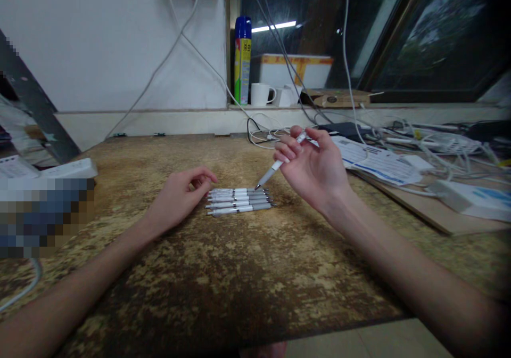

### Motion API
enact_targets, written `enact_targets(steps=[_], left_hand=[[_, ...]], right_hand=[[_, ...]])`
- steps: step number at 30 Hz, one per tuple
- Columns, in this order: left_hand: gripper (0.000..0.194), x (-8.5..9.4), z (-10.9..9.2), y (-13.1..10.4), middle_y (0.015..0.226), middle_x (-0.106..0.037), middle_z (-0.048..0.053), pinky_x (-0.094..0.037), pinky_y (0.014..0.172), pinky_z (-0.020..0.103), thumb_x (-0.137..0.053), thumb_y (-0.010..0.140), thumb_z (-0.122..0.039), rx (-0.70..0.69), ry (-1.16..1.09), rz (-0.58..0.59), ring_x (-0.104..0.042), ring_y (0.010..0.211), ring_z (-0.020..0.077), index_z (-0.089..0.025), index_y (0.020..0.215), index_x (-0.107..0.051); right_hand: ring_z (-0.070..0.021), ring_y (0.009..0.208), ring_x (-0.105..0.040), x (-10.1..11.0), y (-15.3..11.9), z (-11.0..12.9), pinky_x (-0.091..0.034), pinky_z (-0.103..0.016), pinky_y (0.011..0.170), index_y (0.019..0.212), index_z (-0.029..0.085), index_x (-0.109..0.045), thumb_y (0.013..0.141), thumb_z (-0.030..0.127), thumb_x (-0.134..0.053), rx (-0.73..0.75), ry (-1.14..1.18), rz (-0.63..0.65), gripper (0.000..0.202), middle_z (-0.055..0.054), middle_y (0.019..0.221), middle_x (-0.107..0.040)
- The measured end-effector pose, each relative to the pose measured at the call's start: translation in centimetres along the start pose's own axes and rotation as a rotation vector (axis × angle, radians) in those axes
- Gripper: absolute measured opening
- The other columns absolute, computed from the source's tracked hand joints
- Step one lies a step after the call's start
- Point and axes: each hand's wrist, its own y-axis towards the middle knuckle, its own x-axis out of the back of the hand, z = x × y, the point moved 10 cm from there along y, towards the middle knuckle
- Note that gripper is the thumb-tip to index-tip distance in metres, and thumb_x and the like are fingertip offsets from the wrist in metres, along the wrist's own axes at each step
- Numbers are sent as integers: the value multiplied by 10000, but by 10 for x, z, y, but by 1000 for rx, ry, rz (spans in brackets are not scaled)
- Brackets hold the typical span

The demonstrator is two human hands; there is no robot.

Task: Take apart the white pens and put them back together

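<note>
Several white-and-grey click pens lie side by side in a row on the worn wooden table, their grey grips and tips toward the right. My right hand, palm turned up, is closed on another pen of the same kind. That pen slants down to the left, and its tip is just above the right part of the row; whether it touches cannot be made out. My left hand rests by the left ends of the row, fingers loosely curled with a gap between thumb and index finger. Nothing shows in it.
Papers, tangled cables and a white power strip lie on the right. On the window sill stand a spray can, a white mug and a flat cardboard box. A blurred-out area covers the left edge.
</note>
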Motion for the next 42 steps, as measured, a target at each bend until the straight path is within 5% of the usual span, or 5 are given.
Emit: enact_targets(steps=[42], left_hand=[[274, -6, 0, 0, 792, -725, 8, -416, 621, 269, -532, 979, -356, 8, 31, 55, -562, 607, 153, -198, 1011, -754]], right_hand=[[-145, 542, -367, -4, -3, 4, -412, -281, 558, 825, 250, -510, 964, 326, -532, 22, -53, 0, 160, 45, 611, -333]])
